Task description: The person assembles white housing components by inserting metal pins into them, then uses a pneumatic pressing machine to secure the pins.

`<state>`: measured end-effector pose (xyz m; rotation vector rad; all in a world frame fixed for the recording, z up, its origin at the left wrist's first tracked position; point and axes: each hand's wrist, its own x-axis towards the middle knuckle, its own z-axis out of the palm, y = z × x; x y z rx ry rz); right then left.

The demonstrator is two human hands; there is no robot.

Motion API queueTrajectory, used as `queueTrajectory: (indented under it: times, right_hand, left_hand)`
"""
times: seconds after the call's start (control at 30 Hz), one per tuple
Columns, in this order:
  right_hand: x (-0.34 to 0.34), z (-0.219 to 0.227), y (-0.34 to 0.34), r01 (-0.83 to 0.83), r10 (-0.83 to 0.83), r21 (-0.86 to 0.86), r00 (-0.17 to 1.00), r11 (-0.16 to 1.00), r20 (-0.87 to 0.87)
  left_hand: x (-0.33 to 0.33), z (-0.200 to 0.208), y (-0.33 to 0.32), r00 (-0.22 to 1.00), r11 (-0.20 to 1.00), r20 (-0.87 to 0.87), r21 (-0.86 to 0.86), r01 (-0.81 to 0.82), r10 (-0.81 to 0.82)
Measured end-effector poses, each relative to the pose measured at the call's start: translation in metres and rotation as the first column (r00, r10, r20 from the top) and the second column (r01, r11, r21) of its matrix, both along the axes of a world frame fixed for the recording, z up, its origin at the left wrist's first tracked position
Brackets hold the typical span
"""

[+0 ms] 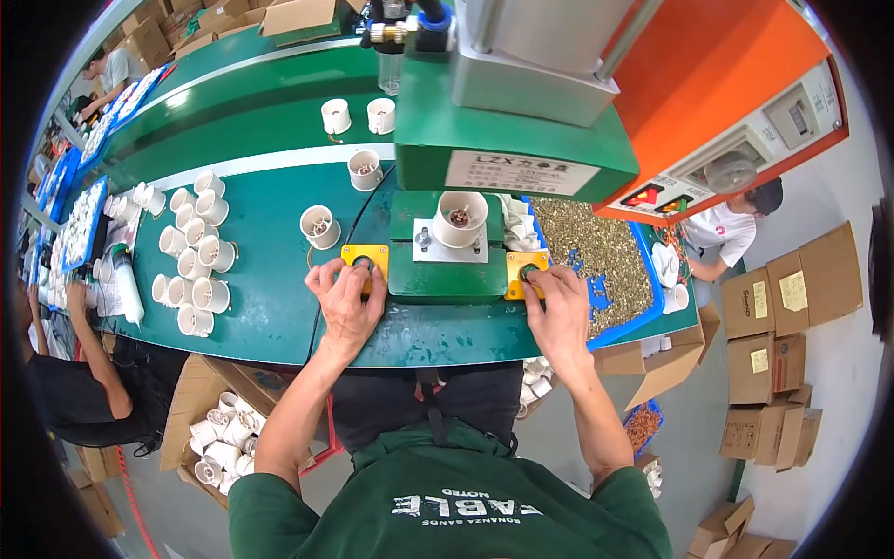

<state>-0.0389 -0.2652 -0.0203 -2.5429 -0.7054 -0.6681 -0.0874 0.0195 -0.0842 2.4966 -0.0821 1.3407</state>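
A green press (517, 140) stands before me, with a white plastic cup-shaped part (461, 220) upright on its metal plate (422, 244). Reddish wires or small metal pieces show inside the cup. Left of the base, my left hand (349, 303) is closed over a yellow button box (375, 254), a finger on its dark button. My right hand (561, 312) closes likewise on a second yellow button box (515, 282), fingertips at the green button. Neither hand touches the cup. Another white cup (320, 226) with pins inside sits just beyond my left hand.
Many white cups (196, 262) cluster on the green table (270, 321) at left. A blue tray (645, 307) of small brass-coloured pieces lies at right. An orange control box (736, 102) overhangs it. Cartons (182, 410) of white parts stand below the edge. Other people (79, 387) sit nearby.
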Motion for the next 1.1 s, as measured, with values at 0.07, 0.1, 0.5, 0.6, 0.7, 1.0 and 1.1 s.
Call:
queueTrajectory:
  times: [0.07,0.1,0.5,0.6,0.7,1.0,1.1]
  right_hand:
    - [-0.002,-0.002,0.002,-0.012,0.012,-0.007,1.0,1.0,0.002]
    - [-0.002,-0.003,0.002,0.011,-0.011,0.004,0.999,1.0,-0.041]
    - [-0.005,-0.018,-0.011,0.03,0.017,0.342,0.991,0.939,-0.131]
    - [-0.012,-0.015,-0.021,0.058,0.015,0.417,0.986,0.907,-0.169]
    - [-0.015,-0.014,-0.04,0.103,-0.039,0.403,0.986,0.909,-0.164]
    - [-0.002,-0.023,-0.103,0.266,-0.228,0.09,0.925,0.96,-0.302]
    - [0.004,-0.026,-0.109,0.25,-0.248,-0.045,0.887,0.967,-0.39]
  left_hand:
    - [0.0,0.0,0.0,1.0,1.0,-0.011,0.001,-0.002,0.002]
    - [0.001,0.0,-0.001,1.0,1.0,-0.016,-0.003,-0.009,0.009]
    - [0.034,0.066,-0.044,0.982,0.963,-0.096,-0.232,0.138,-0.164]
    - [0.056,0.076,-0.06,0.962,0.937,-0.132,-0.293,0.193,-0.24]
    - [0.065,0.07,-0.062,0.959,0.921,-0.1,-0.323,0.22,-0.265]
    - [0.065,0.083,-0.067,0.958,0.909,-0.064,-0.34,0.242,-0.279]
    - [0.067,0.078,-0.066,0.962,0.887,-0.031,-0.397,0.237,-0.271]
